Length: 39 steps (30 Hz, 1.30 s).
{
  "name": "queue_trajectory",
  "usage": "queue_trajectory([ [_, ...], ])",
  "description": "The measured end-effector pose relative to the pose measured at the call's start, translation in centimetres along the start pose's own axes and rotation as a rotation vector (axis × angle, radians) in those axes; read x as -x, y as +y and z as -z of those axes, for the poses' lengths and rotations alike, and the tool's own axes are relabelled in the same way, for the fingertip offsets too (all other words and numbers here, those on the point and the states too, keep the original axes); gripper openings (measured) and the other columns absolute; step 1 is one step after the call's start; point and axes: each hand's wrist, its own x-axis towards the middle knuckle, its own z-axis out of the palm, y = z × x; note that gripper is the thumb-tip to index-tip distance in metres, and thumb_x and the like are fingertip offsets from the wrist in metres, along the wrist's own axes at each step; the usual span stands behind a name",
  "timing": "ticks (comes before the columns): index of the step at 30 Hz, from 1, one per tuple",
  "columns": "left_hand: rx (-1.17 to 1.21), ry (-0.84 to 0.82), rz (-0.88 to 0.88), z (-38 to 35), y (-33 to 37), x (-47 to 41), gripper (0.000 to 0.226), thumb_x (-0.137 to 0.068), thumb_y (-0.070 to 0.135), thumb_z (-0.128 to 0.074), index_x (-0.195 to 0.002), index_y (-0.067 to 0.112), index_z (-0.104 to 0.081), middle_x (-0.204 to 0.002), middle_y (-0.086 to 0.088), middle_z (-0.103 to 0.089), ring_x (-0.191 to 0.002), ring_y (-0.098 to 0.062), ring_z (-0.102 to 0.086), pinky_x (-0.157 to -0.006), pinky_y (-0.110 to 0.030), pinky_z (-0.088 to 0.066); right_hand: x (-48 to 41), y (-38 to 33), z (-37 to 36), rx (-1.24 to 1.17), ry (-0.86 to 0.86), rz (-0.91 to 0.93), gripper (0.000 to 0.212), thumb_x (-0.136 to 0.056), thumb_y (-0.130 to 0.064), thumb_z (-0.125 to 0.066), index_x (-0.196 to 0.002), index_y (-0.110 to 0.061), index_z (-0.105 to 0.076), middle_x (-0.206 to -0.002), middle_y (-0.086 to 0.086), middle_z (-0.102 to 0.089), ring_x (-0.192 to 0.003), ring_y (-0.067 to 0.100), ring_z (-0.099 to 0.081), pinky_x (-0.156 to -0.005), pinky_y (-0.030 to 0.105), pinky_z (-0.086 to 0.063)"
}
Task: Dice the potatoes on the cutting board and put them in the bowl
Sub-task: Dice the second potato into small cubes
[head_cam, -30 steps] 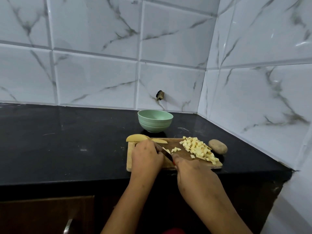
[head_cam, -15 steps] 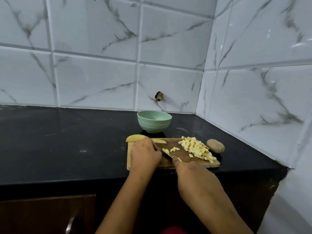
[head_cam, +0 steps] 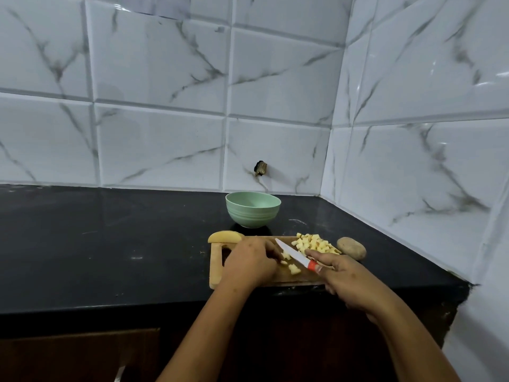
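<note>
On the cutting board (head_cam: 216,271), the right hand (head_cam: 345,279) grips the knife (head_cam: 295,255) and the left hand (head_cam: 248,263) curls by small potato bits (head_cam: 294,268), holding one or not I cannot tell, so the knife could nick those fingers (head_cam: 271,250); the bowl (head_cam: 252,213) sits behind.

1 wide-angle camera is sitting on the person's head, looking forward and down across a black counter (head_cam: 110,244). It is facing a corner of marble-patterned wall tiles (head_cam: 165,78), which are filling the upper half and bowing towards the frame's edges. The cutting board (head_cam: 216,271) is lying close, just below centre. The left hand (head_cam: 248,261) and the right hand (head_cam: 347,282), gripping a knife (head_cam: 292,252), are sitting over it, with both forearms running up from the bottom edge. This 1 view is covering the scene alone.
</note>
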Motion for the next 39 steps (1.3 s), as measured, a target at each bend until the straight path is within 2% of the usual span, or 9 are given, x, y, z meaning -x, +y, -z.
queue_trajectory([
  [5,0.238,0.144,0.076,0.3,-0.9,-0.2,0.034,-0.082,0.001,-0.048,-0.078,0.026,-0.071,-0.08,0.007,-0.064,-0.062,-0.005,-0.05,-0.051,-0.013,-0.037,0.5,0.6,-0.7,-0.112,-0.058,0.007,0.033,-0.102,-0.023,-0.045,-0.128,-0.04,-0.056,-0.05,-0.009,-0.041,-0.036,-0.001,-0.034,-0.039,0.014,-0.026],
  [8,0.346,0.214,0.107,0.4,-1.2,-0.2,0.033,-0.08,-0.001,-0.047,-0.081,0.021,-0.071,-0.083,0.005,-0.066,-0.058,-0.005,-0.049,-0.045,-0.01,-0.034,0.6,0.8,-0.6,-0.151,-0.083,-0.012,0.028,-0.101,-0.022,-0.047,-0.118,-0.038,-0.062,-0.046,-0.011,-0.041,-0.038,0.0,-0.034,-0.039,0.014,-0.026],
  [17,0.292,0.201,0.067,-0.2,-1.6,-0.2,0.023,-0.088,0.009,-0.054,-0.09,0.026,-0.069,-0.075,0.015,-0.057,-0.058,-0.004,-0.051,-0.047,-0.008,-0.036,-0.6,1.4,2.4,-0.066,-0.238,-0.026,0.025,-0.098,-0.027,-0.053,-0.105,-0.043,-0.071,-0.054,-0.003,-0.048,-0.043,0.005,-0.031,-0.041,0.017,-0.023],
  [21,0.271,0.193,0.044,-0.4,-1.7,0.0,0.027,-0.09,0.007,-0.05,-0.091,0.026,-0.069,-0.07,0.013,-0.056,-0.05,-0.004,-0.046,-0.043,-0.01,-0.033,-2.3,1.5,2.1,0.015,-0.102,0.01,0.025,-0.099,-0.027,-0.051,-0.112,-0.041,-0.067,-0.051,-0.006,-0.048,-0.042,0.002,-0.034,-0.042,0.015,-0.027],
  [26,0.244,0.199,0.022,-0.3,-2.0,0.1,0.029,-0.092,0.006,-0.048,-0.099,0.025,-0.069,-0.1,0.009,-0.063,-0.068,-0.004,-0.055,-0.051,-0.008,-0.039,-2.2,1.5,1.4,0.078,0.038,0.108,0.027,-0.097,-0.031,-0.053,-0.12,-0.04,-0.063,-0.051,-0.007,-0.046,-0.054,0.011,-0.04,-0.051,0.017,-0.031],
  [29,0.251,0.227,0.021,-0.2,-2.0,0.2,0.035,-0.092,0.003,-0.044,-0.106,0.025,-0.067,-0.094,0.007,-0.061,-0.061,-0.004,-0.048,-0.048,-0.009,-0.037,-0.3,1.1,0.9,0.152,0.057,0.223,0.026,-0.097,-0.028,-0.052,-0.115,-0.045,-0.06,-0.052,-0.019,-0.054,-0.051,-0.003,-0.048,-0.047,0.008,-0.033],
  [32,0.253,0.268,0.031,-0.3,-2.2,0.0,0.037,-0.093,0.003,-0.043,-0.112,0.026,-0.065,-0.096,0.007,-0.059,-0.068,-0.005,-0.045,-0.051,-0.011,-0.036,1.6,0.6,0.1,0.267,0.02,0.255,0.029,-0.097,-0.032,-0.051,-0.115,-0.054,-0.054,-0.056,-0.041,-0.049,-0.064,-0.021,-0.049,-0.057,0.006,-0.038],
  [36,0.224,0.286,0.013,-0.4,-2.1,0.2,0.034,-0.094,0.006,-0.045,-0.113,0.025,-0.065,-0.093,0.008,-0.058,-0.069,-0.005,-0.044,-0.054,-0.012,-0.034,1.4,1.0,-0.4,0.496,0.115,0.207,0.032,-0.098,-0.042,-0.045,-0.125,-0.059,-0.048,-0.078,-0.025,-0.054,-0.064,0.001,-0.055,-0.055,0.015,-0.04],
  [39,0.185,0.285,-0.007,-0.5,-2.0,0.4,0.031,-0.094,0.007,-0.046,-0.11,0.024,-0.066,-0.092,0.009,-0.058,-0.068,-0.004,-0.045,-0.053,-0.011,-0.034,0.2,1.5,-0.5,0.593,0.244,0.171,0.035,-0.1,-0.041,-0.042,-0.131,-0.056,-0.046,-0.094,-0.016,-0.062,-0.07,0.006,-0.057,-0.062,0.02,-0.049],
])
